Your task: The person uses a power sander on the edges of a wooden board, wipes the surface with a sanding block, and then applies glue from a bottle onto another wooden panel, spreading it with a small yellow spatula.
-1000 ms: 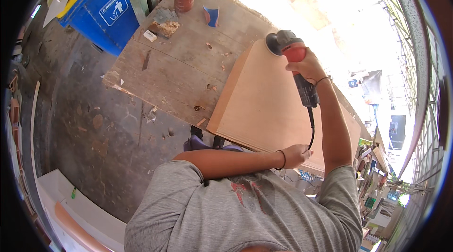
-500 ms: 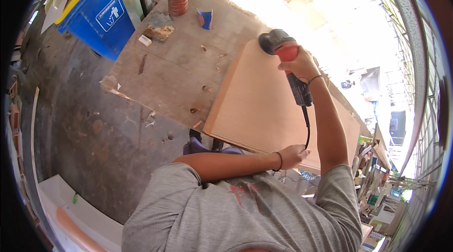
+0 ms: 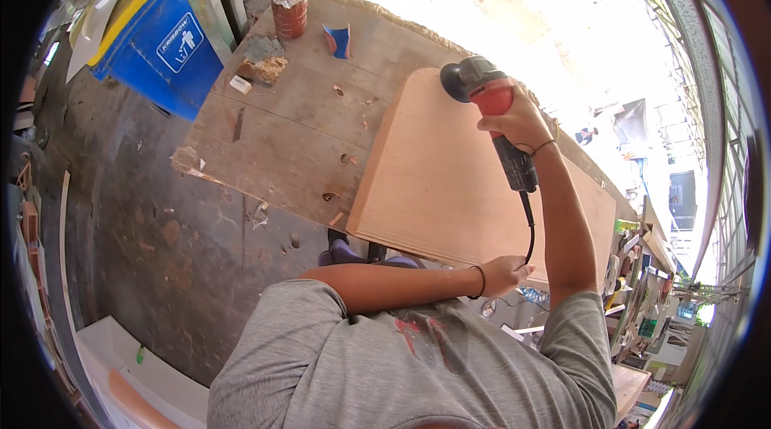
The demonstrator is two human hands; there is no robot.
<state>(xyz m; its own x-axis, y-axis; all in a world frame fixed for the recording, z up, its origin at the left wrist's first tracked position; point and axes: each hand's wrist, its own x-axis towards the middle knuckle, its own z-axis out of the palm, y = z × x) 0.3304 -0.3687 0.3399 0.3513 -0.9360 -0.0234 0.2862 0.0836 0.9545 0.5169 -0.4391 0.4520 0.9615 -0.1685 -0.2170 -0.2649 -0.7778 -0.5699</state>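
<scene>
My right hand (image 3: 524,122) is wrapped round the body of a red and black power sander (image 3: 514,162). Its round dark pad (image 3: 455,82) is at the far end of a large light-brown wooden board (image 3: 434,180), by the rounded corner. Whether the pad presses on the wood I cannot tell. From the sander's rear a black cord (image 3: 531,224) runs back toward me. Closed round that cord is my left hand (image 3: 507,275), low over the board's near edge, with my left forearm crossing in front of my body.
The board lies on a worn wooden workbench (image 3: 281,132). On the bench are a foil-topped reddish can (image 3: 290,18), a curved blue piece (image 3: 338,41), a rough chunk (image 3: 263,68) and a small white block (image 3: 240,85). A blue bin (image 3: 161,56) stands far left; clutter (image 3: 642,300) fills the right.
The view has shifted slightly. The sander has moved a little toward me over the board's far end, still in my right hand. My left hand stays on the cord.
</scene>
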